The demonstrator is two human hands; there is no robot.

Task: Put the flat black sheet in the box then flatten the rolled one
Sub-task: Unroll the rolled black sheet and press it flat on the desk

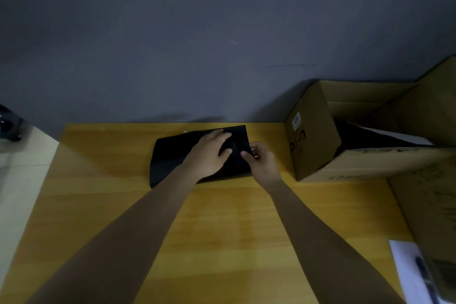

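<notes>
A black sheet [172,155] lies spread near the far edge of the wooden table [222,229], its right end still curling up. My left hand [209,153] rests flat on top of it with fingers spread. My right hand [261,160] pinches the sheet's right edge between thumb and fingers. To the right stands an open cardboard box [313,145], and a flat black sheet [365,136] lies inside it, partly hidden by the box wall.
A grey wall runs right behind the table. A white paper with a dark pen [419,274] lies at the near right, beside a box flap [424,195]. A dark object [9,126] sits off the table at the far left.
</notes>
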